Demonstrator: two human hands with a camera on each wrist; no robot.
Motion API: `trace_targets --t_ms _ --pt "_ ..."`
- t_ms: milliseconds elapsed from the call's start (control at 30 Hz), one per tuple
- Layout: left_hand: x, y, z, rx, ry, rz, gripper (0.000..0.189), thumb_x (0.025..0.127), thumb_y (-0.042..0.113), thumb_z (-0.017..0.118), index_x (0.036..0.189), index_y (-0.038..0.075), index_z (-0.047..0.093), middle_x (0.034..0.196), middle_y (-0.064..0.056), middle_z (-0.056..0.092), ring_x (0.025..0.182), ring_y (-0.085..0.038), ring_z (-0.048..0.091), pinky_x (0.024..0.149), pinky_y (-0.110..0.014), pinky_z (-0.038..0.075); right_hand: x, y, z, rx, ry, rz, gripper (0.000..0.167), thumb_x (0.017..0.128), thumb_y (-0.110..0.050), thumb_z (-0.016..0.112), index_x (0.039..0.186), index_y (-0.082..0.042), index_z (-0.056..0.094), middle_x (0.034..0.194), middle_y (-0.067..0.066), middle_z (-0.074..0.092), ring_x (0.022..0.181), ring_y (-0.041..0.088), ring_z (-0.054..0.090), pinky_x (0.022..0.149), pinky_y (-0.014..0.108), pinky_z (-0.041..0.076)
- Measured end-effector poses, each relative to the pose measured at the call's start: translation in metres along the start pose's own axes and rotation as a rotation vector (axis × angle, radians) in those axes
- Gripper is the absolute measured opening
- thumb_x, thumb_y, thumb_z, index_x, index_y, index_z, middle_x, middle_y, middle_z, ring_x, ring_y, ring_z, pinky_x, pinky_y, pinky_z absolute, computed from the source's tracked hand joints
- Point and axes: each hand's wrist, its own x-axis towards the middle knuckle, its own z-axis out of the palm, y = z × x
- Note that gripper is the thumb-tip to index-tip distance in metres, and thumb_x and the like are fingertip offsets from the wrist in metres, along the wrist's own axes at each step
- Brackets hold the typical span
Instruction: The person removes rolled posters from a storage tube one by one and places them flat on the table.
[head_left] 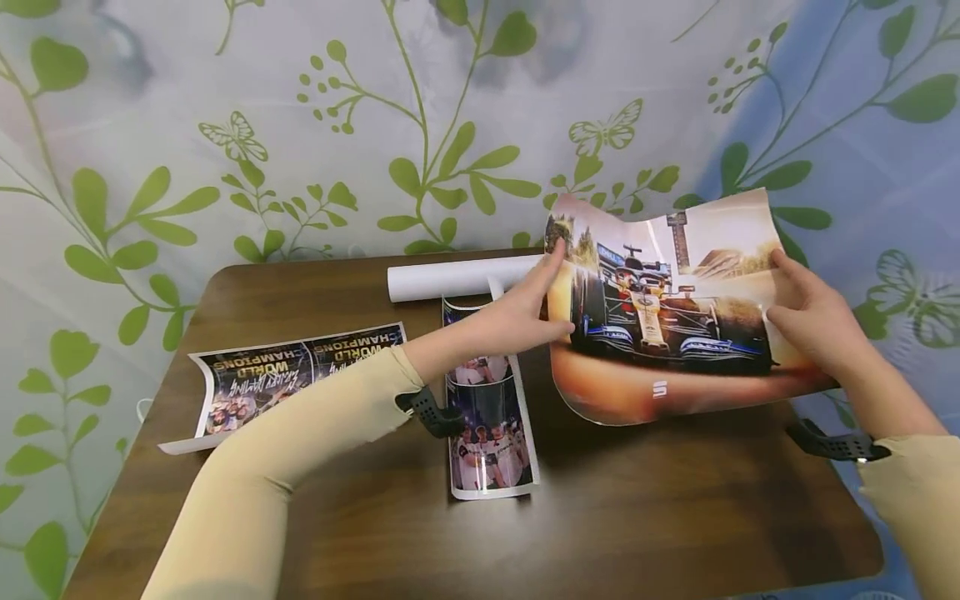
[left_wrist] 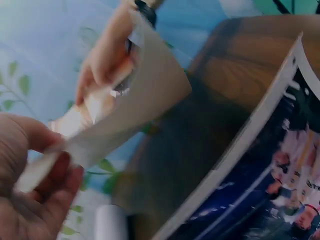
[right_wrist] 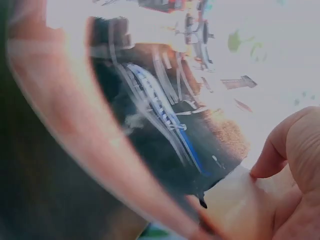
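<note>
A glossy race car poster [head_left: 660, 333] is held up above the right part of the table, its lower edge bowed. My left hand [head_left: 517, 312] pinches the poster's left edge between thumb and fingers; the left wrist view shows the sheet's pale back beside that hand [left_wrist: 40, 175]. At the opposite edge my right hand [head_left: 813, 312] grips the sheet, thumb on the printed face, as the right wrist view shows up close [right_wrist: 295, 160]. Below my left forearm lies a narrow photo print [head_left: 491, 433] of people in white, partly hidden by the arm.
A white paper roll [head_left: 461, 277] lies along the back of the brown table [head_left: 600, 533]. On the left, a curled "World Champions" print [head_left: 255, 379] is partly covered by my left sleeve. Behind the table hangs a leaf-patterned curtain [head_left: 465, 108].
</note>
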Motion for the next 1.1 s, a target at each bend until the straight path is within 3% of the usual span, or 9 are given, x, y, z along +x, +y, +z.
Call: trace_targets --t_ms 67,100,233,333,467,667,833,933,1100 --pt "0.009 -0.010 0.012 0.069 -0.075 -0.079 0.110 0.096 0.021 0.071 0.162 0.019 -0.018 0.170 -0.004 -0.010 0.154 -0.012 -0.006 0.122 -0.030 0.014 -0.002 0.012 0.001 -0.039 -0.014 0.004 0.078 0.099 -0.012 0.049 0.165 -0.018 0.008 0.161 0.035 0.017 0.138 0.055 0.026 0.100 0.053 0.030" --pt "0.012 -0.014 0.018 0.135 -0.110 -0.121 0.111 0.096 0.022 0.072 0.162 0.016 -0.017 0.171 -0.008 -0.006 0.155 -0.016 0.008 0.120 -0.031 0.023 -0.003 0.018 0.003 -0.051 -0.024 0.006 0.078 0.098 -0.011 0.049 0.165 -0.017 0.008 0.160 0.037 0.018 0.137 0.056 0.027 0.098 0.055 0.030" --pt "0.021 -0.027 0.040 0.545 -0.222 -0.250 0.107 0.095 0.042 0.071 0.164 0.008 -0.002 0.168 -0.012 0.022 0.141 -0.028 0.045 0.106 -0.038 0.044 -0.005 0.040 0.018 -0.087 -0.073 -0.015 0.078 0.095 -0.007 0.050 0.164 -0.008 0.013 0.155 0.041 0.024 0.129 0.056 0.033 0.091 0.053 0.031" --pt "0.023 -0.035 0.057 0.867 -0.279 -0.287 0.104 0.092 0.061 0.066 0.165 0.010 0.013 0.159 -0.006 0.042 0.138 -0.030 0.047 0.113 -0.048 0.035 -0.002 0.054 0.031 -0.091 -0.125 -0.031 0.077 0.094 -0.004 0.050 0.162 -0.002 0.015 0.155 0.041 0.024 0.131 0.058 0.032 0.093 0.057 0.031" --pt "0.024 -0.038 0.072 1.118 -0.329 -0.310 0.102 0.088 0.075 0.060 0.163 0.014 0.028 0.150 -0.001 0.054 0.142 -0.029 0.040 0.120 -0.060 0.013 0.003 0.071 0.045 -0.109 -0.168 -0.017 0.077 0.093 -0.003 0.051 0.161 0.003 0.016 0.154 0.042 0.025 0.131 0.060 0.031 0.096 0.064 0.030" --pt "0.027 -0.030 0.078 1.390 -0.392 -0.331 0.077 0.092 0.075 0.053 0.153 0.029 0.050 0.149 0.003 0.055 0.142 -0.028 0.040 0.120 -0.054 0.018 0.010 0.091 0.059 -0.148 -0.196 0.005 0.080 0.089 -0.004 0.057 0.158 0.008 0.018 0.146 0.048 0.029 0.127 0.060 0.034 0.099 0.067 0.030" --pt "0.028 -0.034 0.080 1.435 -0.419 -0.300 0.067 0.092 0.079 0.048 0.135 0.032 0.068 0.149 -0.001 0.053 0.143 -0.028 0.038 0.119 -0.052 0.022 0.010 0.095 0.070 -0.235 -0.207 -0.042 0.076 0.092 -0.012 0.061 0.154 0.013 0.025 0.140 0.049 0.029 0.128 0.062 0.030 0.101 0.071 0.029" --pt "0.027 -0.037 0.081 1.346 -0.420 -0.282 0.064 0.091 0.078 0.050 0.129 0.032 0.072 0.147 -0.001 0.054 0.139 -0.026 0.040 0.117 -0.052 0.025 0.008 0.092 0.074 -0.273 -0.195 -0.065 0.067 0.096 -0.016 0.056 0.150 0.015 0.032 0.143 0.048 0.025 0.130 0.064 0.026 0.101 0.073 0.027" --pt "0.026 -0.038 0.083 1.200 -0.428 -0.234 0.041 0.097 0.059 0.060 0.119 0.028 0.075 0.128 0.001 0.064 0.110 -0.021 0.053 0.097 -0.042 0.043 0.009 0.084 0.077 -0.343 -0.179 -0.126 0.056 0.100 -0.018 0.053 0.143 0.016 0.044 0.142 0.042 0.036 0.129 0.063 0.033 0.102 0.072 0.028"
